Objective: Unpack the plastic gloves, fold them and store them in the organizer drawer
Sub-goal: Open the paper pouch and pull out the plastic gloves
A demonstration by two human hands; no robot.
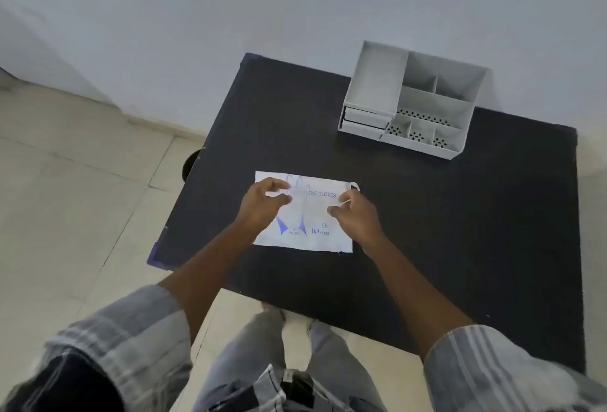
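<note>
A flat white packet of plastic gloves (317,216) with blue print lies in the middle of the black table (460,231). My left hand (262,206) is over the packet's upper left part, thumb and fingers pinching its film. My right hand (356,214) pinches the packet near its upper right edge, where a small torn flap sticks out. The grey organizer (374,83) stands at the table's far right. Its two small drawers (364,120) face me at its left front, and both look shut.
The organizer has several open compartments, some with perforated bottoms. The table's left edge borders a tiled floor (82,181), and a dark round object (190,163) pokes out from under that edge. A pale wall rises behind the table. My legs stand at the near edge.
</note>
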